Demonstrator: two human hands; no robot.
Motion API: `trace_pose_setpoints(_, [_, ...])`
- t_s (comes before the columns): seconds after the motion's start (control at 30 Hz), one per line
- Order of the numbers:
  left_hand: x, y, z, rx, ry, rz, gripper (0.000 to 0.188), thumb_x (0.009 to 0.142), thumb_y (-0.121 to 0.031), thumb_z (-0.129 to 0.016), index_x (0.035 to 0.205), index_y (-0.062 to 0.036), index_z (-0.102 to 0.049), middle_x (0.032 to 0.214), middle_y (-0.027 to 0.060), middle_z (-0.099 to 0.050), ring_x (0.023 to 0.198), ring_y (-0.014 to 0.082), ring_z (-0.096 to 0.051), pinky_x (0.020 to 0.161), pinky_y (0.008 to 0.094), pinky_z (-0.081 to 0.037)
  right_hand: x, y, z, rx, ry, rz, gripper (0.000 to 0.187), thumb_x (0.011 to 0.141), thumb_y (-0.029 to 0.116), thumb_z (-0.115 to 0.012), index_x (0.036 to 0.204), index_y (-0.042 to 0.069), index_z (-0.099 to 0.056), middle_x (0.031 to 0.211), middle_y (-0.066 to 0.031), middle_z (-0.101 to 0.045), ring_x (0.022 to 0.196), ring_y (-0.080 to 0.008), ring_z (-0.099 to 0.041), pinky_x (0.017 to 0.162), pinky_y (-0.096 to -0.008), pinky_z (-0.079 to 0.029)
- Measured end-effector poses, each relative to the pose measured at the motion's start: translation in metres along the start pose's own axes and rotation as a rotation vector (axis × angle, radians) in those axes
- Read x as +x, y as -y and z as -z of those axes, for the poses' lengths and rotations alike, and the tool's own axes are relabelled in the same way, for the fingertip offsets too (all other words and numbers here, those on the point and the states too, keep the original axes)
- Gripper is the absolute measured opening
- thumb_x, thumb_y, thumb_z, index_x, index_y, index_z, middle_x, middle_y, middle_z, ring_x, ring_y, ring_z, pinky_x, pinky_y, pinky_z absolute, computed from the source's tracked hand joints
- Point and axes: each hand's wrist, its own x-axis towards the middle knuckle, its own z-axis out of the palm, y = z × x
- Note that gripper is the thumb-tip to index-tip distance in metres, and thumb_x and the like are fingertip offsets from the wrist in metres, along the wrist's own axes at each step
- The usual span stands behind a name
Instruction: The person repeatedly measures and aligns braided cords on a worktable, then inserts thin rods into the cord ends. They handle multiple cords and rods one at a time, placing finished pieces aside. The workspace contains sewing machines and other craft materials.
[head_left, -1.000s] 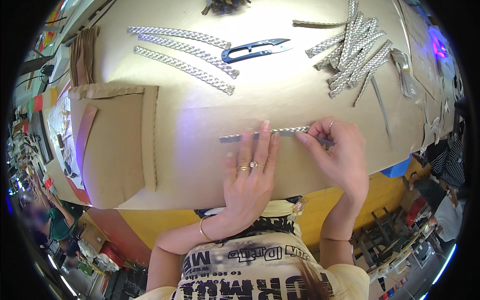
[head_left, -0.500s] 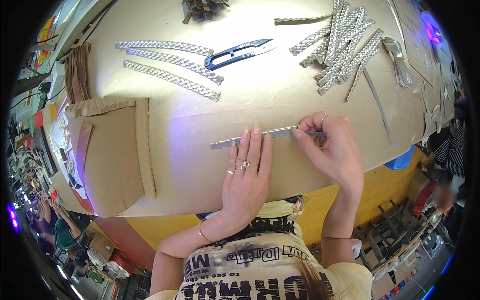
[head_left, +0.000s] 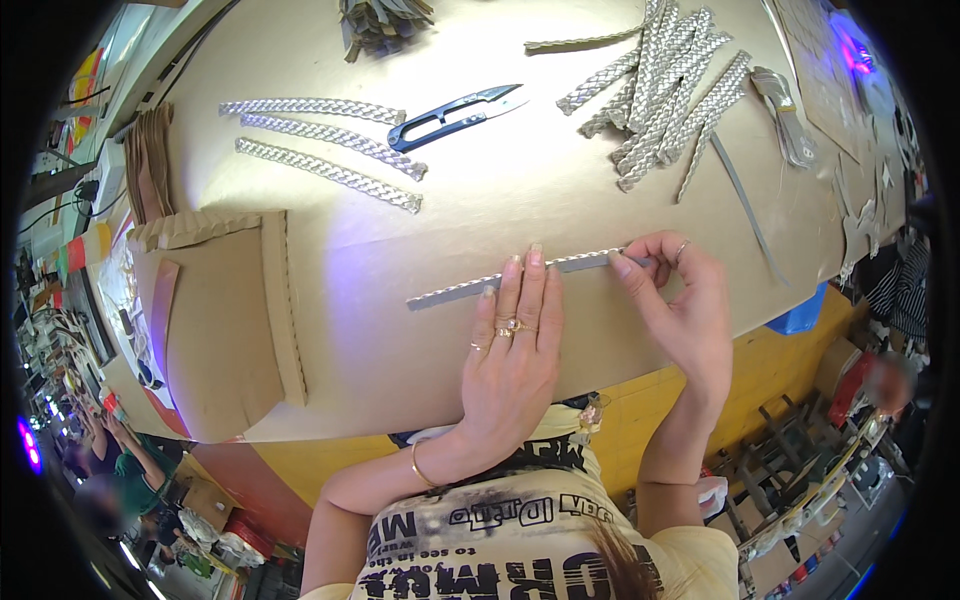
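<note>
A thin grey strip (head_left: 452, 295) with a pale braid along its far edge lies across the table in front of me. My left hand (head_left: 514, 350) presses flat over its middle, fingers outstretched. At the strip's right end, the thumb and forefinger of my right hand (head_left: 685, 310) pinch the strip and braid; the very tip is partly hidden by the fingers. Beyond my hands lie black thread snips (head_left: 430, 127) with silvery blades. To their left are three woven braids (head_left: 325, 175), and to their right a heap of similar braids (head_left: 665, 90).
A brown leather panel (head_left: 225, 340) with a folded, stitched edge lies at left, below brown strips (head_left: 150, 165). Dark scraps (head_left: 380, 25) sit at the far edge. A loose grey strip (head_left: 745, 195) and a bundle of strips (head_left: 785, 115) lie at right. Another person (head_left: 140, 470) is at lower left.
My left hand has slid to the right along the strip. My right hand has moved slightly right, still pinching near the end. The whole view has shifted a little.
</note>
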Motion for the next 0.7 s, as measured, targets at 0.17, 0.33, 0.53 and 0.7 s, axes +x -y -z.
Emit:
trace_pose_setpoints(0.17, [0.002,0.001,-0.002,-0.065,0.024,-0.015,0.054,0.091,-0.013,-0.053,0.143,0.0028,-0.046,0.154,0.0189,-0.039,0.143,0.0329,-0.039,0.118,0.0442,-0.029,0.0,-0.004,0.002,-0.037,0.007,-0.027,0.012,0.087,0.007,-0.072,0.087,-0.004,-0.066,0.069,-0.0022,-0.061,0.064,-0.0086,-0.051,0.061,-0.0246,-0.044])
trace_pose_setpoints(0.33, [0.004,0.002,-0.001,-0.109,0.02,-0.018,0.054,0.09,-0.011,-0.054,0.142,0.0016,-0.047,0.154,0.0196,-0.039,0.142,0.0349,-0.04,0.116,0.045,-0.033,0.003,-0.001,0.004,-0.054,0.042,-0.058,0.014,0.087,0.008,-0.07,0.085,-0.004,-0.066,0.068,-0.0026,-0.06,0.063,-0.0087,-0.051,0.06,-0.0253,-0.044])
trace_pose_setpoints(0.53, [0.005,-0.002,-0.001,-0.038,-0.012,-0.013,0.053,0.089,-0.012,-0.055,0.141,-0.005,-0.052,0.152,0.0196,-0.041,0.139,0.0367,-0.043,0.114,0.0463,-0.037,0.006,-0.001,0.003,-0.028,0.031,-0.062,0.014,0.084,0.011,-0.071,0.082,-0.003,-0.068,0.063,-0.0061,-0.06,0.056,-0.0132,-0.055,0.054,-0.0277,-0.044])
trace_pose_setpoints(0.7, [0.01,-0.008,-0.003,0.033,-0.09,0.009,0.056,0.086,-0.012,-0.061,0.142,-0.0144,-0.054,0.152,0.017,-0.043,0.134,0.0382,-0.048,0.113,0.0473,-0.037,0.005,-0.002,0.0,-0.034,0.005,-0.043,0.015,0.083,0.012,-0.072,0.083,-0.003,-0.069,0.062,-0.0084,-0.061,0.053,-0.0156,-0.057,0.052,-0.0293,-0.045])
